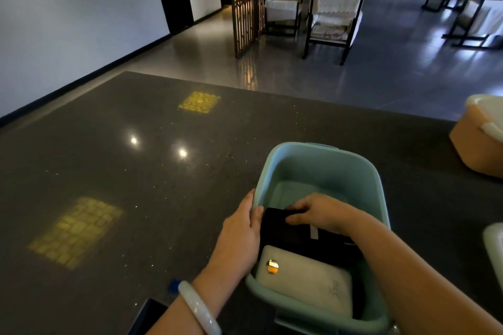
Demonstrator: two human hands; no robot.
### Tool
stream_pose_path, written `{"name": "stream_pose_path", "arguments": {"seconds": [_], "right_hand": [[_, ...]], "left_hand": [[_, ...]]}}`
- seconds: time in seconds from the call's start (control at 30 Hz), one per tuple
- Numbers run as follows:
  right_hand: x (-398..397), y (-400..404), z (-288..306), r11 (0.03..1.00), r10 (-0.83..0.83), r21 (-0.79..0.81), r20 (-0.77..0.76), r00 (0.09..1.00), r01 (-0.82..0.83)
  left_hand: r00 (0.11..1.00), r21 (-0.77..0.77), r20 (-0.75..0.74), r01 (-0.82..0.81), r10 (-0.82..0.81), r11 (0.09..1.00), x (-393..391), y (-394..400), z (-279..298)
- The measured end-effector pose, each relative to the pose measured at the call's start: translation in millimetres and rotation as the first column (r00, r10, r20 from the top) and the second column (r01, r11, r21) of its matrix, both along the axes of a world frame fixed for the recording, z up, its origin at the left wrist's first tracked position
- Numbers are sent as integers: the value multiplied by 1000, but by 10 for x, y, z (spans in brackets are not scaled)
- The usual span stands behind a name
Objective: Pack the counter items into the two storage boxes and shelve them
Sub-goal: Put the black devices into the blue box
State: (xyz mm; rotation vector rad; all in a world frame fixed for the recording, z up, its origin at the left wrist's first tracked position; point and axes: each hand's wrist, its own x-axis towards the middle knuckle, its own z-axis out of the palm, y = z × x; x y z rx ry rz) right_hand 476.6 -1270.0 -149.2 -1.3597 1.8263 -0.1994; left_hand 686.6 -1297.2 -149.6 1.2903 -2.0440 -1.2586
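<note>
Head view: I watch the packing step in progress at the dark stone counter. The right hand reaches down into the teal storage box, fingers curled over the far edge of a black flat case and gripping it as it goes in. The left hand steadies the box from outside, palm on its left wall and thumb hooked over the rim beside the case. A white pouch with a small metal clasp already lies in the near end of the box, the black case partly above it. The orange storage box sits well apart at the counter's right edge; I cannot see inside it. I judge the first box only part filled. The next move, as I read it, calls for laying the case flat and letting go without jamming it against the pouch.
</note>
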Motion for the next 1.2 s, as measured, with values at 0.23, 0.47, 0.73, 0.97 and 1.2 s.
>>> {"name": "stream_pose_path", "arguments": {"seconds": [0.23, 0.47, 0.73, 0.97, 1.2], "right_hand": [[17, -24, -20, 998, -68, -16, 28, 997, 68], [47, -12, -12, 995, -95, -21, 30, 995, 96], [38, 2, -24, 998, -60, -30, -11, 998, 60], [0, -38, -45, 1000, 8, -10, -33, 999, -9], [-18, -44, -55, 1000, 7, -12, -15, 1000, -7]], "left_hand": [[1000, -19, -12, 6, -6, 1000, 0, -10, -5], [1000, -19, -16, 17, -18, 1000, 0, 10, 29], [1000, -44, -10, 12, -12, 999, 4, 8, 9], [1000, -54, 13, 13, -12, 998, 6, -1, -11], [1000, -52, -9, 13, -13, 999, -7, -7, -14]]}}
